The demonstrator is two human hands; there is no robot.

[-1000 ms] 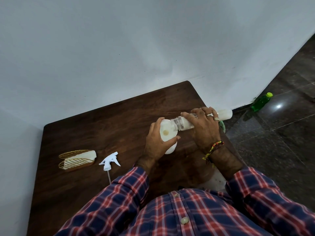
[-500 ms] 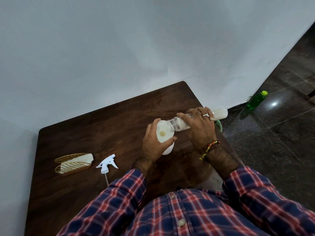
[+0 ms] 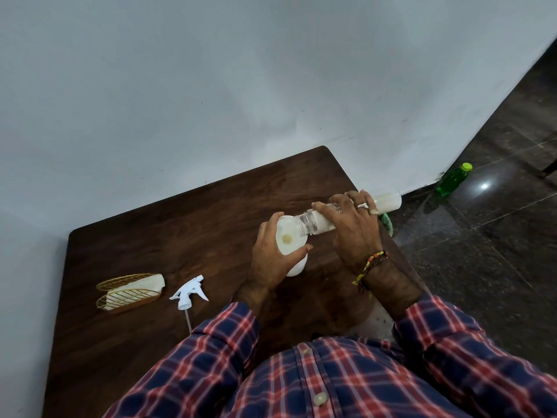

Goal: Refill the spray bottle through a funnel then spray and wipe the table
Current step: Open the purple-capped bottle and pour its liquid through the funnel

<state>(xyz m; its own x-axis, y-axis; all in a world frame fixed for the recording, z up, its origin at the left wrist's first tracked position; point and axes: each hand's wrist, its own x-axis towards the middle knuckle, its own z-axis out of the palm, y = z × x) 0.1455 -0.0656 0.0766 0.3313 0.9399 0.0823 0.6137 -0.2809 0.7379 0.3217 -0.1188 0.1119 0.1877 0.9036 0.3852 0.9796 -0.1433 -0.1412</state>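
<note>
Liquid is being poured through the funnel (image 3: 287, 236) near the table's (image 3: 168, 230) right edge.

The one refill bottle (image 3: 388, 202) is being gripped by the right hand (image 3: 352, 233), its long axis tipped neck-first leftward into the one funnel, which is being clasped by the left hand (image 3: 271, 260) atop the spray bottle (image 3: 297, 268). One sprayer head (image 3: 188, 292) is lying near the front-left, nearer the left hand.
</note>
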